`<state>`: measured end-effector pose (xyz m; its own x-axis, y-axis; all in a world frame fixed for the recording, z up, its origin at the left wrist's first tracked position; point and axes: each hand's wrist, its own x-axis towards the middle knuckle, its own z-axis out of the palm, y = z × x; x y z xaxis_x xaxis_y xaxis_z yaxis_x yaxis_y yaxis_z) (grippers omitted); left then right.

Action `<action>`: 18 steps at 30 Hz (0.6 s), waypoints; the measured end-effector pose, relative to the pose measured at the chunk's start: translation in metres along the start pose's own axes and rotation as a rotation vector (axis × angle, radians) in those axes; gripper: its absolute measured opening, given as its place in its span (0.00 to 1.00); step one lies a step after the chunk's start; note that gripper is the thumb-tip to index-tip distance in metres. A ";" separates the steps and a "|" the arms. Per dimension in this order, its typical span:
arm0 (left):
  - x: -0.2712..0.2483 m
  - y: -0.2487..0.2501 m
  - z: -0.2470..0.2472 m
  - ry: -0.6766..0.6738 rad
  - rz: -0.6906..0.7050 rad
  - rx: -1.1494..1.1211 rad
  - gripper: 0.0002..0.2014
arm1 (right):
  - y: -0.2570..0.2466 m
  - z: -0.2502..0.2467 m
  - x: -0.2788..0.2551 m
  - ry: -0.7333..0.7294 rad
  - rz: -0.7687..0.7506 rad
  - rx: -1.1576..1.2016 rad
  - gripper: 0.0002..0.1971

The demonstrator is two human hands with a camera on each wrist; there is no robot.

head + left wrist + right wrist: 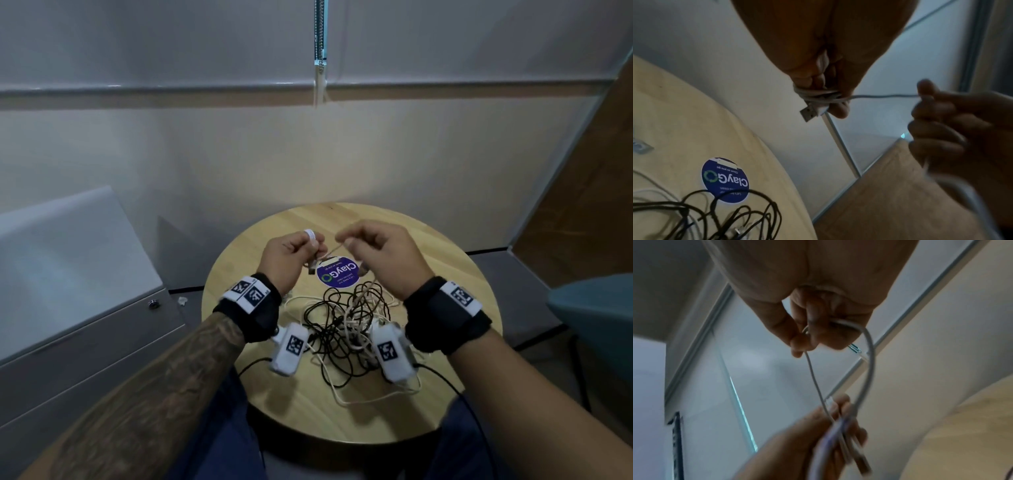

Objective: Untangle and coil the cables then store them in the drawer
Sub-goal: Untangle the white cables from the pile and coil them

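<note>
Both hands hover above a round wooden table (445, 404). My left hand (294, 251) grips a small white cable coil (819, 96) wound round its fingers, and the cable's USB plug (807, 113) sticks out below. From the coil a taut white cable (884, 95) runs to my right hand (373, 246), which pinches it between thumb and fingers (803, 339). The same white cable (869, 363) loops down from the right hand toward the table. A tangle of black and white cables (346, 322) lies on the table under the wrists.
A round blue sticker (337, 272) sits on the tabletop beyond the tangle. A grey drawer cabinet (78, 308) with a lock stands at the left, its drawers closed. A blind cord (320, 51) hangs on the wall ahead. A teal chair (596, 315) is at the right.
</note>
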<state>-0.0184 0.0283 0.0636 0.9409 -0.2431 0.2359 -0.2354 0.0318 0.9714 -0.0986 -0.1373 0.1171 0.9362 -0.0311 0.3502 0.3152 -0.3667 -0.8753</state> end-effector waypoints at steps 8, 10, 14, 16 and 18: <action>-0.016 0.028 0.014 -0.362 -0.237 -0.200 0.16 | 0.022 -0.015 0.032 0.170 -0.011 -0.057 0.10; -0.015 0.039 0.009 -0.393 -0.330 -0.422 0.14 | 0.037 -0.009 0.029 0.165 0.007 -0.124 0.07; -0.006 0.045 -0.001 -0.335 -0.424 -0.873 0.14 | 0.059 0.021 0.009 -0.003 0.019 -0.195 0.07; 0.004 0.036 -0.004 -0.178 -0.380 -0.925 0.14 | 0.066 0.037 -0.006 -0.166 0.061 -0.269 0.10; 0.016 0.023 -0.013 0.009 -0.313 -0.919 0.13 | 0.068 0.047 -0.021 -0.305 0.100 -0.337 0.11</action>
<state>-0.0060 0.0375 0.0897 0.9313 -0.3620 -0.0408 0.3049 0.7130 0.6314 -0.0892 -0.1177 0.0349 0.9784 0.1746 0.1111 0.1999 -0.6593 -0.7248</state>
